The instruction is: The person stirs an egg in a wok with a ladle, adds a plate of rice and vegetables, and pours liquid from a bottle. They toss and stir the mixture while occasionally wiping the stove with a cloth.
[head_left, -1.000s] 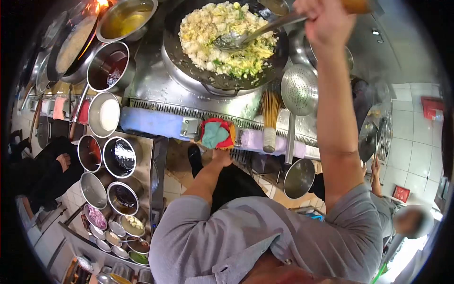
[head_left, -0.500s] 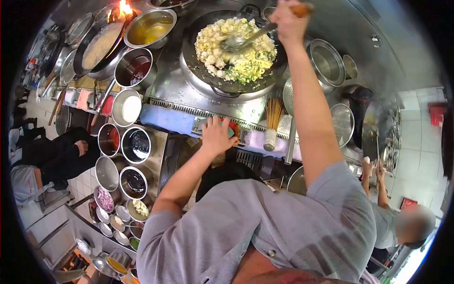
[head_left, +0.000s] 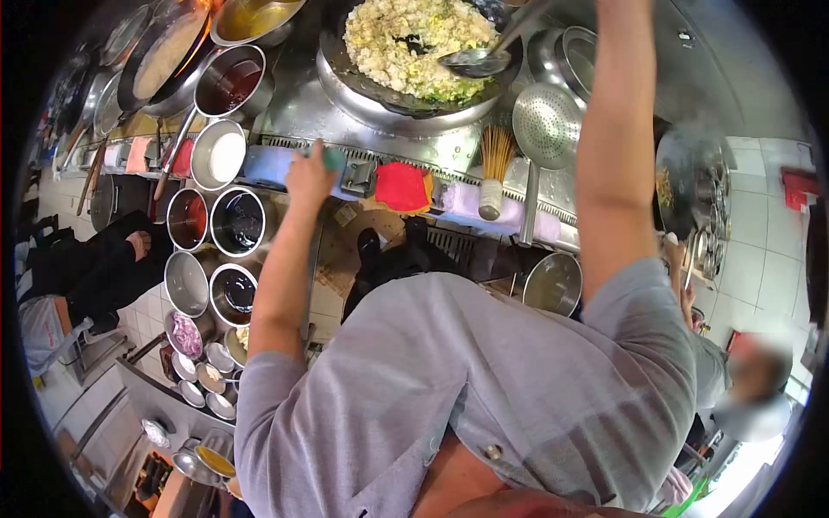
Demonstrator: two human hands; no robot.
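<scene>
Looking down from head height on a steel range (head_left: 289, 108), with a black wok (head_left: 356, 80) at top centre, holding fried rice (head_left: 393, 62) flecked with egg and greens. At the right side of the rice, a steel ladle (head_left: 473, 62), with its handle slanting up towards the top edge. Beyond that edge, the right hand: fingers out of view, so no telling about a grip. Farther left, over the blue towel (head_left: 266, 166) along the range's front, the left hand (head_left: 311, 179), with fingers partly spread and a scrap of green cloth (head_left: 331, 158) against them (gripped or merely touched, impossible to tell).

Likeliest trouble: a spill of rice over the near rim, from too hard a sweep of the ladle. Also possible: scorching around the bare patch mid-wok, from too long without turning. Close by the left forearm, dark sauce (head_left: 240, 224) in open steel pots (head_left: 213, 207), easily tipped by a careless elbow. Near the right forearm, a perforated skimmer (head_left: 547, 125), overhanging the counter edge by its handle, liable to clatter down after a sideways bump.
</scene>
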